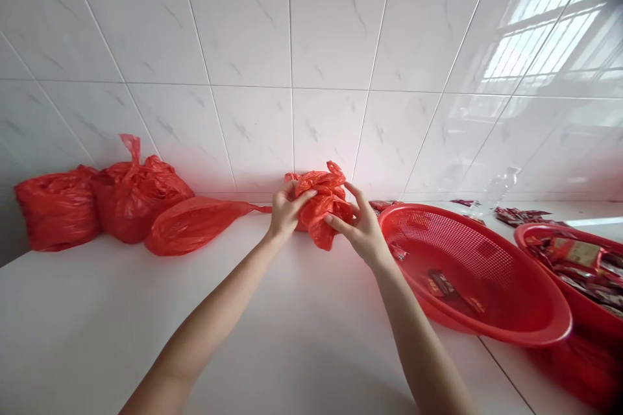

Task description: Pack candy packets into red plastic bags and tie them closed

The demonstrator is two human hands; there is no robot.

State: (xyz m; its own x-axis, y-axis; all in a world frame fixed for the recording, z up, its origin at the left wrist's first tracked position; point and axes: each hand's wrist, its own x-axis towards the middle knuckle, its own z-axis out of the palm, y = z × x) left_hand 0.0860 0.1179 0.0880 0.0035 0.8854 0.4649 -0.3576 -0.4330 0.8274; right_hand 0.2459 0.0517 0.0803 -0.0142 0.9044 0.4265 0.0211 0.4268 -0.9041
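Observation:
A crumpled red plastic bag (pixel 324 204) is held up between my two hands, just above the white counter. My left hand (pixel 287 211) grips its left side, thumb laid across the front. On the other side my right hand (pixel 360 224) pinches the bag with the thumb in front and fingers behind. Whether anything is inside the bag, I cannot tell. Left of my hands a long red plastic bag (pixel 195 225) lies on the counter, its narrow twisted end reaching toward my left wrist.
Two full red bags (pixel 58 207) (pixel 139 198) stand at the far left against the tiled wall (pixel 253 130). To the right, a red colander (pixel 457 259) holds a few small packets. Beyond it are a red basket (pixel 530 233) of wrapped packets and a clear plastic bottle (pixel 501 188).

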